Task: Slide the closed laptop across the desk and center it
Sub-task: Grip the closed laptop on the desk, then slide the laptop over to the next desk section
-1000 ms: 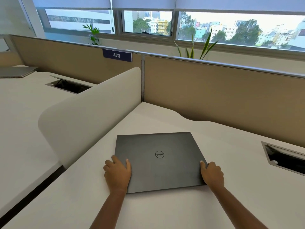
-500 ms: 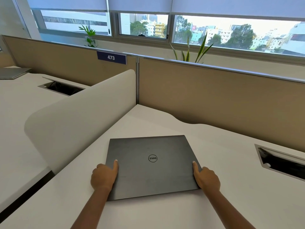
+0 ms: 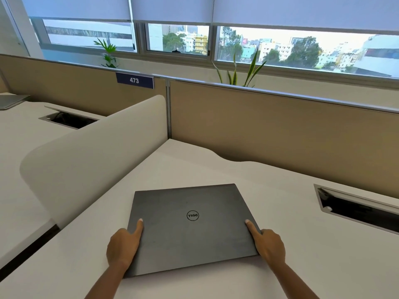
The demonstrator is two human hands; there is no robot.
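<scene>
A closed dark grey laptop (image 3: 190, 225) with a round logo lies flat on the white desk (image 3: 291, 266), near its front edge. My left hand (image 3: 123, 247) grips the laptop's left edge, thumb lying on the lid. My right hand (image 3: 268, 242) holds the right edge the same way, thumb on top. The fingers under both edges are hidden.
A curved white divider (image 3: 92, 156) rises close to the laptop's left. Tan partition panels (image 3: 280, 134) close off the back. An open cable tray (image 3: 356, 208) is cut into the desk at the right. Another desk with a cable tray (image 3: 69, 119) lies beyond the divider.
The laptop sits lower and slightly further left in the view than a second ago. My left thumb has shifted from across the lid corner to pointing along its left edge.
</scene>
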